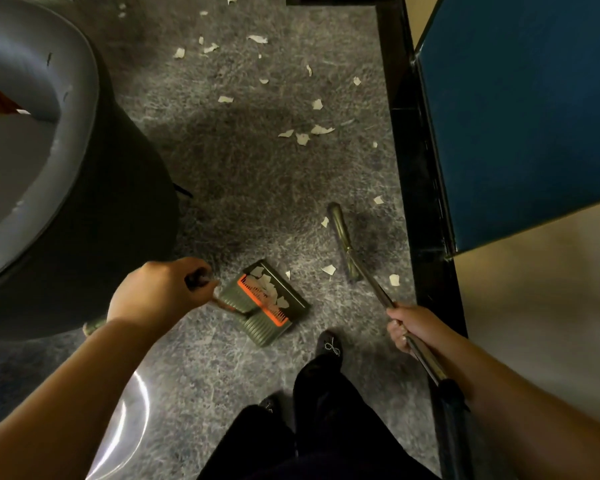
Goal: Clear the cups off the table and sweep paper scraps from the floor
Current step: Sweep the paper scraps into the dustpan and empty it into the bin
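head view is showing the left hand (pixel 153 292) gripping the dustpan handle (pixel 201 279) and the right hand (pixel 413 329) gripping the broom pole (pixel 381 292), with the dustpan (pixel 267 303) resting on the floor (pixel 222 188) and already holding several paper scraps (pixel 267 285). sweeping is looking partly done, since many torn, pale, curled scraps are lying scattered over the floor ahead, a few just beside the broom head (pixel 342 237); no cups or counter top are showing, so that part is staying unjudged.
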The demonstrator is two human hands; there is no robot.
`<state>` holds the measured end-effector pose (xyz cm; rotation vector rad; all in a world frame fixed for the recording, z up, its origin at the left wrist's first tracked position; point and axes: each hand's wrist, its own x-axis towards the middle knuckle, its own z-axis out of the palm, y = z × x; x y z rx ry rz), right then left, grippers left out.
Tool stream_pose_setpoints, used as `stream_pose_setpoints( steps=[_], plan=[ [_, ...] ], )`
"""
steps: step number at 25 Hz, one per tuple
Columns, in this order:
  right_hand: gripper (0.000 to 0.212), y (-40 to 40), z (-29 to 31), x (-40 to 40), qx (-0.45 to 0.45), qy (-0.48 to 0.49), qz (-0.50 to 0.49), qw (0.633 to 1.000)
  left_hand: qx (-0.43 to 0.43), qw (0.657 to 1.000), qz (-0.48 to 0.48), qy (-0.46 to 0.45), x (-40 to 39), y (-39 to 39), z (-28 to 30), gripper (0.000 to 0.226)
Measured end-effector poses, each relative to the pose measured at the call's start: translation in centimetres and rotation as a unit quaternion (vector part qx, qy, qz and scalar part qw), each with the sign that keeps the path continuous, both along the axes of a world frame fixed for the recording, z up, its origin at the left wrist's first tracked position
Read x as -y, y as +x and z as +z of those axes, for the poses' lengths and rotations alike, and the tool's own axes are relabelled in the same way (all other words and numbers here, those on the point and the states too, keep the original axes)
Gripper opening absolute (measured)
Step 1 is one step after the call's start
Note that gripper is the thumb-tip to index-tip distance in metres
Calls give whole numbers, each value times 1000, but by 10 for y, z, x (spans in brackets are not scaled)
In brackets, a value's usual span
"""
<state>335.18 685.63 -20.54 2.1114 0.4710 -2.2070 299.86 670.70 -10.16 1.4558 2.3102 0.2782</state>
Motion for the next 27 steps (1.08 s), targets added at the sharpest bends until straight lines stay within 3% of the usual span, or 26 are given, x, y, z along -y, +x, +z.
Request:
stream_pose_setpoints(
  steps=[6, 10, 14, 16, 17, 21, 27],
  plan=[
    [24, -13, -25, -21, 60, 83, 90, 991, -20, 1000, -21, -2, -29, -3, -2, 23],
    [30, -47, -53, -17, 53, -19, 47, 997, -19, 999, -26, 33, -34, -21, -8, 18],
    [34, -91, -64, 9, 56, -21, 147, 987, -7, 999, -33, 35, -30, -33, -13, 17],
    [37, -111, -67, 24, 65, -17, 134, 989, -7, 998, -46, 39, -24, -35, -15, 14],
    [37, -118, -67, 30, 60, -7, 129, 990, -9, 998, -52, 44, -21, -34, -17, 13],
    [37, -133, -50, 50, -26, -132, 92, 987, -4, 997, -62, 45, -12, -32, -21, 14],
    [20, -123, -17, 85, -73, -77, 57, 993, 3, 996, -75, 51, -5, -37, -21, 12]
  ],
)
